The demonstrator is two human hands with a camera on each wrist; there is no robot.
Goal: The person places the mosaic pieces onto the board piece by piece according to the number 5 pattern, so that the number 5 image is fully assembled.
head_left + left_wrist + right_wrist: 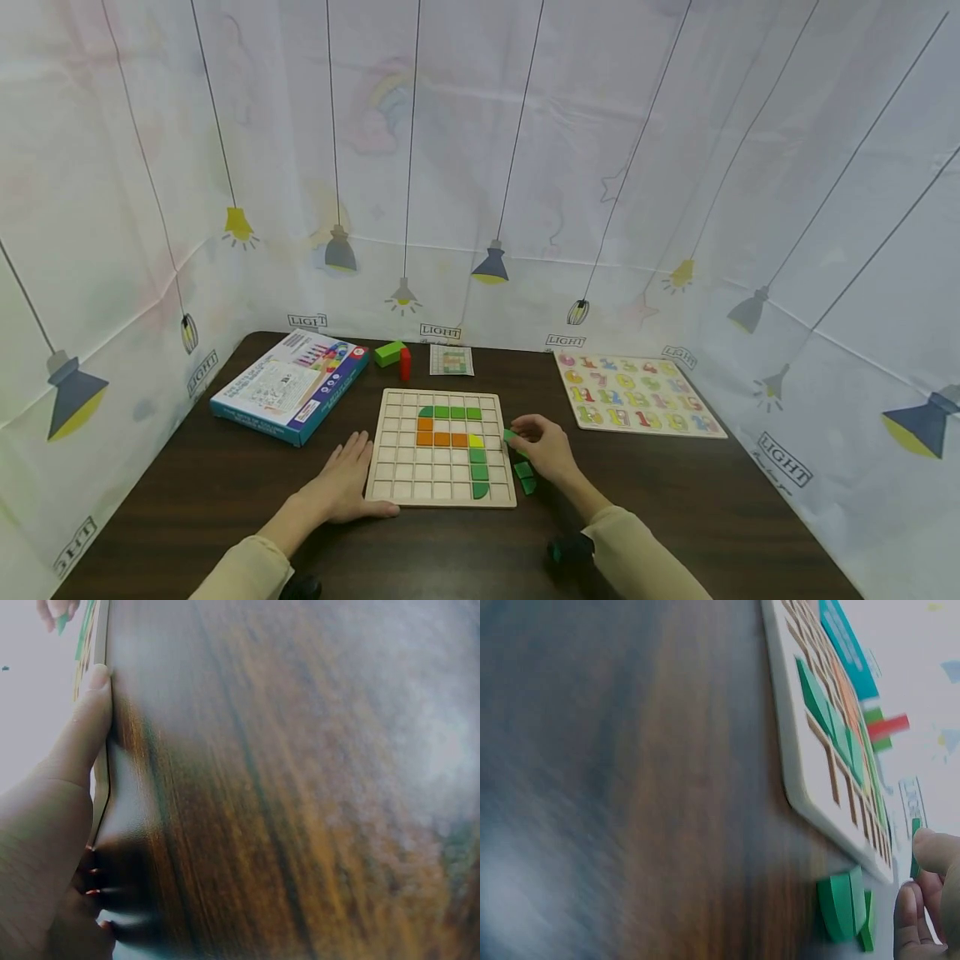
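Your right hand [546, 448] sits just off the right edge of the grid board [441, 447], its fingers curled and pinching a small green tile [510, 435]. The tile is held above the table [675, 508], right beside the board's rim and level with the yellow piece [476, 440]. In the right wrist view your fingertips [930, 847] close on that same tile [915, 847], which stands on edge between them. Two more loose green tiles [526, 477] lie on the table just under your right palm, close to the board's lower right corner; the wrist view shows them [844, 906] stacked against each other beside the rim.

Your left hand [347, 485] lies flat with the fingers straight and spread, gripping nothing. Its thumb [88, 724] presses along the board's left edge [99, 772], near the lower left corner.

On the board, a green row [450, 412] runs along the top, an orange row [441, 438] sits below it, and a green column [478, 472] drops down the right side under the yellow piece.

Farther back, a blue box [291, 385] lies to the left, a green block [389, 353] and a red block [405, 364] stand just behind the board, a small card [452, 360] lies next to them, and a number puzzle [636, 393] rests to the right.
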